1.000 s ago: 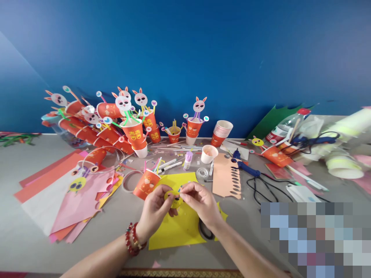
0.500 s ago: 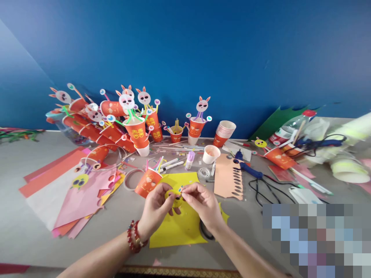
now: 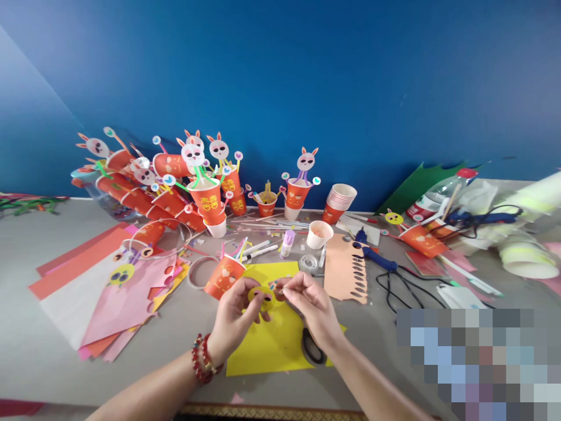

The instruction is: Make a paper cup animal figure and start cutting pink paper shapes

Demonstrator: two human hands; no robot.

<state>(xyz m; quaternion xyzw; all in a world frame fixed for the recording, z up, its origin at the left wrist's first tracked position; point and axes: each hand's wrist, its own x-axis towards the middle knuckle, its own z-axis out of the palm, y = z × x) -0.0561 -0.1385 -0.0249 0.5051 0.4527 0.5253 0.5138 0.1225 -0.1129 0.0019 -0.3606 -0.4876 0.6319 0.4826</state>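
My left hand point(image 3: 240, 309) pinches a round yellow paper face point(image 3: 262, 297) with dark eyes on it. Just to its right, my right hand point(image 3: 307, 298) has thumb and fingertips pressed together; a small bit shows at them, too small to name. Both hands are over a sheet of yellow paper point(image 3: 263, 356). Scissors with black handles point(image 3: 312, 346) lie on that sheet under my right wrist, their blades hidden. An orange paper cup point(image 3: 224, 278) holding straws leans beside my left hand.
Orange cups with rabbit faces point(image 3: 205, 202) stand at the back left. A glue stick point(image 3: 287, 244), a clear tape roll point(image 3: 308, 263) and a white cup point(image 3: 319, 235) are beyond my hands. A blue glue gun point(image 3: 379, 258) with a black cord lies right. Coloured paper sheets point(image 3: 118, 304) lie left.
My right hand has moved slightly right, away from the yellow face, uncovering more of it and of the scissors' handles. My left hand stays in place, holding the face.
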